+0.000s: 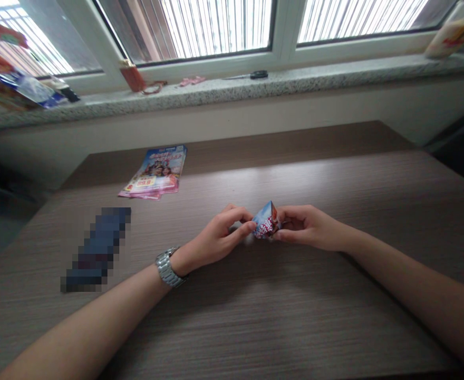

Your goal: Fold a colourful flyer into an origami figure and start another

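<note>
A small folded piece of printed paper [266, 220], blue with red lettering and a pointed top, is held between my two hands above the middle of the table. My left hand [220, 235], with a metal watch on its wrist, pinches the paper's left edge between thumb and fingers. On the other side, my right hand [305, 227] grips the right edge with thumb and fingertips. Part of the paper's right side is hidden by the right fingers.
Printed leaflets [156, 171] lie stacked at the back left of the wooden table [232, 316]. A pixelated dark object [101, 245] is left of my left forearm. Scissors [259, 75], an orange-red item [132, 76] and packages [14, 74] rest on the windowsill.
</note>
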`<action>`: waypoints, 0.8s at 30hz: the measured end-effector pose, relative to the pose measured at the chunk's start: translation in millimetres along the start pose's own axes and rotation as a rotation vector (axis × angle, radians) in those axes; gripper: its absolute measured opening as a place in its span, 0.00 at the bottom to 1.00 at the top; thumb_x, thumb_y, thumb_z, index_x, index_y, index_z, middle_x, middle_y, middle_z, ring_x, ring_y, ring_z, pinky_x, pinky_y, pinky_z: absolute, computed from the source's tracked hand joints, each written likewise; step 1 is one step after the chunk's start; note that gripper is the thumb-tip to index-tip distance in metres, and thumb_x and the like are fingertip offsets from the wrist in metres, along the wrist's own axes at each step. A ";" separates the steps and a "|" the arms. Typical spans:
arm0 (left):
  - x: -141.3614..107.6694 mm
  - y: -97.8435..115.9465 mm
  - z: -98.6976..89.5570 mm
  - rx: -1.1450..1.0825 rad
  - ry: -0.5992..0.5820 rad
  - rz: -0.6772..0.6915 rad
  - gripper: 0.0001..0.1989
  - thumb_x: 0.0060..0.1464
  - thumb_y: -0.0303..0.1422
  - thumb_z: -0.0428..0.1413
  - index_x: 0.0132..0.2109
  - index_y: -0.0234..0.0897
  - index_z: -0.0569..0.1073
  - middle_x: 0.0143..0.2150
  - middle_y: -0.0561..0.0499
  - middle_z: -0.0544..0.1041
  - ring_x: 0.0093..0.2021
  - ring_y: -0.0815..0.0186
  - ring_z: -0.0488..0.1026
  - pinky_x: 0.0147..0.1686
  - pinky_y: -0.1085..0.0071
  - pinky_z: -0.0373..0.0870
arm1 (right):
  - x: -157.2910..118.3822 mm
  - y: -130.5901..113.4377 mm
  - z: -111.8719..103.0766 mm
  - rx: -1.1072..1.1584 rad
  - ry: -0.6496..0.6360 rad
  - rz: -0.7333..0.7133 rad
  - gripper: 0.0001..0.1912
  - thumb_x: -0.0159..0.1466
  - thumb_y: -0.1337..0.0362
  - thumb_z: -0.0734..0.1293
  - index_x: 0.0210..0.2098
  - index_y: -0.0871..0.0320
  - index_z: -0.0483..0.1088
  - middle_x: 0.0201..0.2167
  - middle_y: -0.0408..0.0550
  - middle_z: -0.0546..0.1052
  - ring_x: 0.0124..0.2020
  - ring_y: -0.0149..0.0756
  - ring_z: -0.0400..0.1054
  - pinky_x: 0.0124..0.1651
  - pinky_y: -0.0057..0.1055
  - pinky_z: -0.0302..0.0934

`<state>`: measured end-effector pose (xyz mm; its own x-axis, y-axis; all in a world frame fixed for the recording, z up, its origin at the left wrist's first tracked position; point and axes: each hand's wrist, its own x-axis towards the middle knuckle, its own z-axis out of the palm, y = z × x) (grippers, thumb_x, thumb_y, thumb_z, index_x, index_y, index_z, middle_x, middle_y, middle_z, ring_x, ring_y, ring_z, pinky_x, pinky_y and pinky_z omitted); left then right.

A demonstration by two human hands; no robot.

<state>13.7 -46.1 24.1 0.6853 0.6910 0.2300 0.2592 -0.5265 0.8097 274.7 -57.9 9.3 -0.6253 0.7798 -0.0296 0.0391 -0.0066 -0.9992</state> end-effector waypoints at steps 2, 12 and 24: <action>0.0 0.3 0.1 0.000 0.001 -0.003 0.11 0.70 0.36 0.52 0.40 0.36 0.73 0.36 0.52 0.73 0.39 0.66 0.66 0.43 0.70 0.62 | 0.1 0.7 -0.3 0.011 -0.001 0.008 0.09 0.62 0.61 0.75 0.39 0.58 0.74 0.38 0.44 0.78 0.39 0.31 0.70 0.46 0.31 0.63; 1.1 -2.4 0.7 0.199 0.040 0.100 0.08 0.70 0.34 0.53 0.43 0.36 0.74 0.38 0.49 0.75 0.42 0.64 0.68 0.46 0.67 0.65 | 1.3 3.0 0.5 -0.084 0.025 -0.064 0.10 0.65 0.60 0.72 0.43 0.58 0.74 0.42 0.48 0.78 0.45 0.35 0.73 0.51 0.36 0.68; -2.2 -7.5 0.7 0.669 0.111 0.242 0.06 0.67 0.36 0.57 0.47 0.41 0.77 0.43 0.50 0.80 0.45 0.61 0.70 0.49 0.63 0.66 | -4.7 -8.2 8.8 -0.447 0.231 -0.179 0.14 0.65 0.56 0.73 0.48 0.53 0.74 0.48 0.50 0.68 0.44 0.37 0.74 0.50 0.36 0.74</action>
<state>10.7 -44.0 17.2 0.7124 0.5440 0.4433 0.4947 -0.8374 0.2326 270.5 -67.0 17.4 -0.4664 0.8623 0.1972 0.3077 0.3672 -0.8778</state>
